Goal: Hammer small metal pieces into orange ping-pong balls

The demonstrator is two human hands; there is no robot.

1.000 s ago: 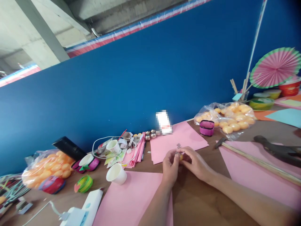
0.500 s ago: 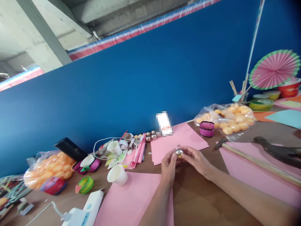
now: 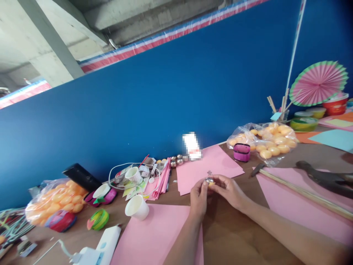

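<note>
My left hand and my right hand meet above the brown tabletop, fingers closed on a small round ball. Its upper part is shiny silver and its lower part yellow-orange; fingers cover much of it. Just beyond it, a small dark mark shows on a stack of pink paper. Several silver balls sit at the left of that stack. Under my left forearm lies another pink sheet, with a white paper cup at its far left corner.
Bags of yellow-orange balls stand at left and right. A wooden-handled hammer and a dark tool lie at right. A white power strip is front left. A blue partition closes the back.
Both hands stay together on the ball, with only a slight shift of the fingers. More of the dark mark beyond them shows. The view has moved a little.
</note>
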